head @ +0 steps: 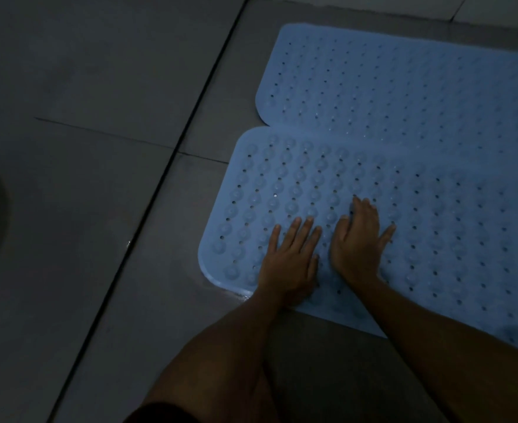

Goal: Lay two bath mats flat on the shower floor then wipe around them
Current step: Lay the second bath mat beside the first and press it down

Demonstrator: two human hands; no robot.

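Underfoot, two blue perforated mats (404, 154)

Left hand (289, 257) and right hand (359, 239) press flat on near mat (434, 224).

A single head-worn camera looks forward and steeply down from above the near blue mat (404, 227), close enough that this mat fills the lower right of the view. Beyond the near mat, toward the top right, lies the far blue mat (388, 83); left of it stretches grey tiled floor (83, 148). Wide-angle bending shows at the edges, and light is dim.
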